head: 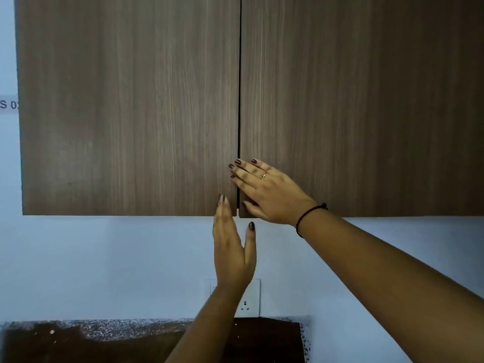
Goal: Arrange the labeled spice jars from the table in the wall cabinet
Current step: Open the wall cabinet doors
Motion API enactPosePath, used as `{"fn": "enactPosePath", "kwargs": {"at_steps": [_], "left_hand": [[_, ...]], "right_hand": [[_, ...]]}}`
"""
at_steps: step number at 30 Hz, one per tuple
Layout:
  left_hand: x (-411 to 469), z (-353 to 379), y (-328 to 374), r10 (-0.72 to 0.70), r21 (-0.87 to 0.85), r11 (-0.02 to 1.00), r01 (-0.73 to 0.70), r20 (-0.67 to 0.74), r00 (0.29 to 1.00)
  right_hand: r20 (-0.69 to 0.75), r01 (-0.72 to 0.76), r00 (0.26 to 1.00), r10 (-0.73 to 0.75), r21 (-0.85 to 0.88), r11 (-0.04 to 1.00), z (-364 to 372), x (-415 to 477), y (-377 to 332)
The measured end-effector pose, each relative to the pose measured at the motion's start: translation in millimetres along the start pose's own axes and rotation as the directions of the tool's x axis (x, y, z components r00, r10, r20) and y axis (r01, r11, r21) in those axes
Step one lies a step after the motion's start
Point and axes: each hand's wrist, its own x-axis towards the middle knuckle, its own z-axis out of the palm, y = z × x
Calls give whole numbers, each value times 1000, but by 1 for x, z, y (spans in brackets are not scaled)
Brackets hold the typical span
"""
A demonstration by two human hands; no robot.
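Observation:
A brown wood-grain wall cabinet fills the upper view, with its left door [125,108] and right door [366,100] both closed along a dark centre seam. My right hand [267,192] lies flat on the lower inner corner of the right door, fingers spread across the seam, holding nothing. My left hand [231,244] is raised just below the left door's bottom edge, fingers straight, tips touching the door's lower corner, empty. No spice jars are in view.
A pale blue wall [104,258] runs under the cabinet, with a white power socket [248,299] behind my left wrist. A dark speckled stone counter [104,339] lies along the bottom. A partly hidden label [7,104] sticks to the wall at far left.

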Motion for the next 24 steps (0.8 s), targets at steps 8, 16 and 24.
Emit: {"fn": "enactPosePath", "kwargs": {"at_steps": [8, 16, 24], "left_hand": [[-14, 4, -4, -691, -541, 602, 587, 17, 723], [4, -6, 1, -641, -623, -186, 759, 662, 387], [9, -24, 12, -461, -626, -346, 698, 762, 455]], "right_hand": [[32, 69, 997, -67, -75, 995, -3, 1, 0], [-63, 111, 992, -112, -22, 994, -5, 18, -5], [-187, 47, 982, -35, 59, 997, -13, 30, -13]]}}
